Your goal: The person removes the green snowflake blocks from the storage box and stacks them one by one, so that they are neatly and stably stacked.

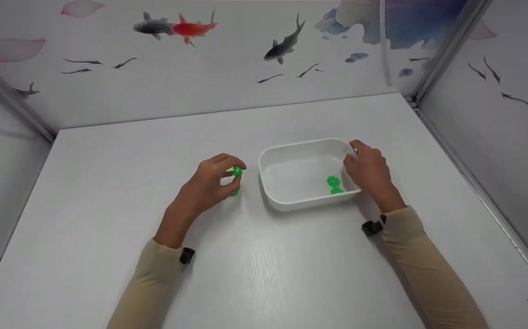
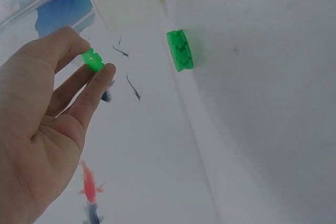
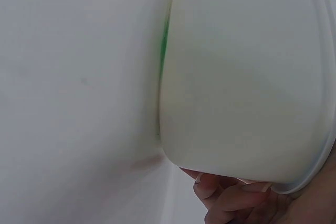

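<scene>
My left hand (image 1: 209, 183) pinches a small green notched plastic disc (image 2: 93, 59) between thumb and fingertips, raised above the table left of the white basin (image 1: 277, 203). Just beneath that hand, a short stack of green notched discs (image 2: 180, 50) sits on the table; in the head view the hand mostly hides it. My right hand (image 1: 370, 169) grips the basin's right end, thumb inside the rim and fingers outside. Inside the basin, near its front right corner, lie two flower-shaped green discs (image 1: 333, 181). The right wrist view shows fingers (image 3: 231, 199) against the basin's outer wall.
The basin stands on a white table (image 1: 264, 269). A panel printed with fish (image 1: 284, 43) rises behind the table's back edge, and another panel (image 1: 501, 137) flanks it on the right.
</scene>
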A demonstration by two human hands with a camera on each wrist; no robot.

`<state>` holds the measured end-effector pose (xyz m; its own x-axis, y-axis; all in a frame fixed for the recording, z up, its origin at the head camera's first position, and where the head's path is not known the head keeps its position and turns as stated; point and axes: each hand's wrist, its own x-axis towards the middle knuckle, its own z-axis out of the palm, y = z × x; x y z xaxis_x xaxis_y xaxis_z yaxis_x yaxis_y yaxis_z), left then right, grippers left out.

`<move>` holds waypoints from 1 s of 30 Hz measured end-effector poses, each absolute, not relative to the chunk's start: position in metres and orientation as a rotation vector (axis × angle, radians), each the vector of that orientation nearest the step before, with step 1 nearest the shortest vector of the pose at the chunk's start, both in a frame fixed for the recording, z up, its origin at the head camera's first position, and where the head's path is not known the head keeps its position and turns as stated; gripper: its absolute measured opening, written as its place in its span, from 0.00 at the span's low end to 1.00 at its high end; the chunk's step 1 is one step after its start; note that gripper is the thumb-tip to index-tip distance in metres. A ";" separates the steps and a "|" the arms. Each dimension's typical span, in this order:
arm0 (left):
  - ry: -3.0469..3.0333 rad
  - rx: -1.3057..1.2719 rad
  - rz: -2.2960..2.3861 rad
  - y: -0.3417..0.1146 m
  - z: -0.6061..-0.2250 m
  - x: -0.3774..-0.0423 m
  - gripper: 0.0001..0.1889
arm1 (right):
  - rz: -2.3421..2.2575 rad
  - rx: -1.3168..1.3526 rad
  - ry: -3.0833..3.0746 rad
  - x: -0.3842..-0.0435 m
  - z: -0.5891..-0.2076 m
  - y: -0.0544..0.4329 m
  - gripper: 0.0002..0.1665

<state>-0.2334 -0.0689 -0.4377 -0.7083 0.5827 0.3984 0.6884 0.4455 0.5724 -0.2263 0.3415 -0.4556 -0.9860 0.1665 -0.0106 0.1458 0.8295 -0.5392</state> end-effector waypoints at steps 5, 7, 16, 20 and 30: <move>-2.546 -1.132 -1.138 -0.071 -0.438 -0.235 0.12 | 0.862 -0.262 -2.971 -0.226 -0.455 0.343 0.29; -2.550 -1.129 -1.141 -0.072 -0.438 -0.235 0.12 | 0.864 -0.260 -2.974 -0.226 -0.455 0.343 0.29; -2.674 -1.027 -1.115 -0.078 -0.445 -0.235 0.13 | 0.856 -0.255 -2.975 -0.226 -0.455 0.341 0.29; -2.729 -1.032 -1.076 -0.078 -0.450 -0.236 0.13 | 0.858 -0.266 -2.979 -0.226 -0.454 0.341 0.30; -2.851 -1.049 -0.963 -0.078 -0.453 -0.237 0.11 | 0.846 -0.247 -2.962 -0.226 -0.456 0.341 0.28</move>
